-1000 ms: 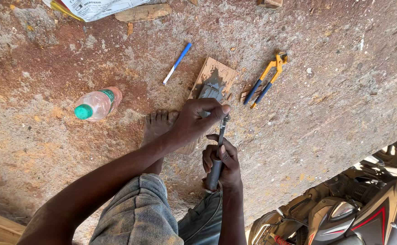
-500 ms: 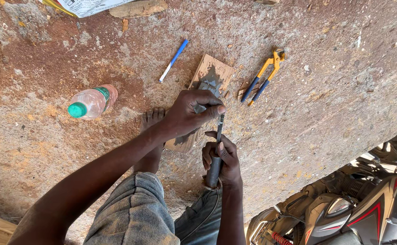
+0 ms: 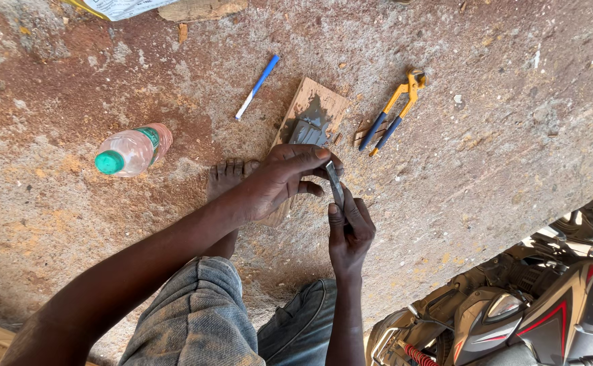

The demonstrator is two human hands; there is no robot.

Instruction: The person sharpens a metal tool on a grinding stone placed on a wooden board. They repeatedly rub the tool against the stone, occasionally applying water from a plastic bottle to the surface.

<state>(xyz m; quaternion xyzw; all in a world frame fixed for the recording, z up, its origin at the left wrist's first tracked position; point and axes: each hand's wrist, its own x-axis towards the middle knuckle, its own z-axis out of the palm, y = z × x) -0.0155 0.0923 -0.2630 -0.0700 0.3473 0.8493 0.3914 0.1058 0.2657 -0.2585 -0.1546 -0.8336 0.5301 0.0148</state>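
Note:
My right hand (image 3: 349, 230) grips the handle of a slim metal chisel (image 3: 335, 184), whose blade points up toward a flat wooden board (image 3: 318, 103) on the ground. My left hand (image 3: 284, 177) reaches over from the left and pinches the blade near its tip with thumb and fingers. A grey sharpening stone (image 3: 308, 129) lies on the board, just above my left hand. My bare left foot (image 3: 224, 179) rests on the ground beside the board, partly under my forearm.
Yellow-and-blue pincers (image 3: 394, 114) lie right of the board. A blue-and-white pen (image 3: 257, 87) lies up left. A plastic bottle with a green cap (image 3: 132, 150) lies at the left. A motorcycle (image 3: 533, 305) fills the lower right corner. Ground is rough reddish concrete.
My left hand has slid down off the stone to the chisel's blade. The chisel now sits tilted between both hands, clear of the stone.

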